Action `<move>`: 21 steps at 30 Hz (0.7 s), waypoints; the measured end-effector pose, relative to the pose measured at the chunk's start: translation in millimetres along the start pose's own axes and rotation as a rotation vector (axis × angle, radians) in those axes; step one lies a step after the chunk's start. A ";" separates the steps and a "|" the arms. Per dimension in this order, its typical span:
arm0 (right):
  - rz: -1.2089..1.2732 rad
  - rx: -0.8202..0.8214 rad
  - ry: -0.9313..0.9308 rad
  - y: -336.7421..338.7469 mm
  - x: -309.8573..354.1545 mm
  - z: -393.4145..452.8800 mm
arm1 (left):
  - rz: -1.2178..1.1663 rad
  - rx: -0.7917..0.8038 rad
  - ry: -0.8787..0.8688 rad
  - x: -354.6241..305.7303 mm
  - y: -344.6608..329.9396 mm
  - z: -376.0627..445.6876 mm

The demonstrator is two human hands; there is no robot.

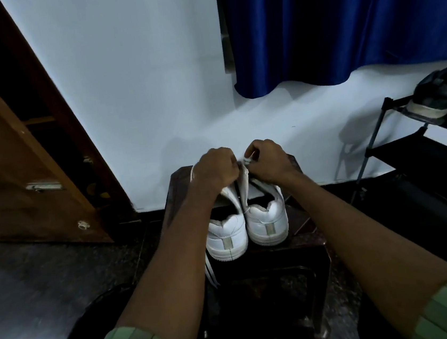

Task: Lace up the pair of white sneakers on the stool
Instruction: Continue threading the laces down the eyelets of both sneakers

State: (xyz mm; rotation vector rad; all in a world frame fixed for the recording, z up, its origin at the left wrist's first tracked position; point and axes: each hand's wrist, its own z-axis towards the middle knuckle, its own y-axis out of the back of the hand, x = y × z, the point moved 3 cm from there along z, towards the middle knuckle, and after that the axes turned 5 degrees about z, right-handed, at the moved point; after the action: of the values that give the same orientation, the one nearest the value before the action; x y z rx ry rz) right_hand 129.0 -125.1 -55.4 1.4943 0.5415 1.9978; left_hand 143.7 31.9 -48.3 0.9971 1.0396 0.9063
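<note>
**Threading at the tongue, both hands on the lace**

Left shoe (228, 234) and right shoe (269, 224) sit side by side on the dark stool (303, 246), heels toward the wearer, toes at 12 o'clock. A loose lace (210, 268) hangs off the stool edge at 7 o'clock from the left shoe.

Left hand (218, 168): fisted, knuckles up, closed over the upper of the left shoe; what the fingers pinch is hidden. Right hand (267, 161): closed, thumb and forefinger pinching a white lace end (247, 160) between the two hands.

Step, as judged: feeding a lace through an eyelet near the top of a shoe; which shoe cannot be told. Next move needs a steady upper, the tip aligned to the hole, then a pull through.

Both forearms extend straight toward 12 o'clock, wrists bent down.
</note>
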 end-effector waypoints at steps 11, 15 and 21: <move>-0.011 0.027 -0.001 2.5 0.6 0.8 | -1.208 -0.147 0.225 -11.4 22.9 3.4; -0.003 0.025 -0.001 2.1 -0.2 0.8 | -0.646 -0.288 0.150 -7.2 36.9 4.8; 0.014 -0.008 0.004 0.7 -1.0 0.3 | 0.087 -0.106 0.077 -2.5 9.7 -5.7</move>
State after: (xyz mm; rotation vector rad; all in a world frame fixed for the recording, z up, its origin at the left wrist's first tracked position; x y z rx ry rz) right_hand 129.3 -126.3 -55.5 1.4939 0.5251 2.0118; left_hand 136.5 33.7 -39.6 0.9307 1.0079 1.0672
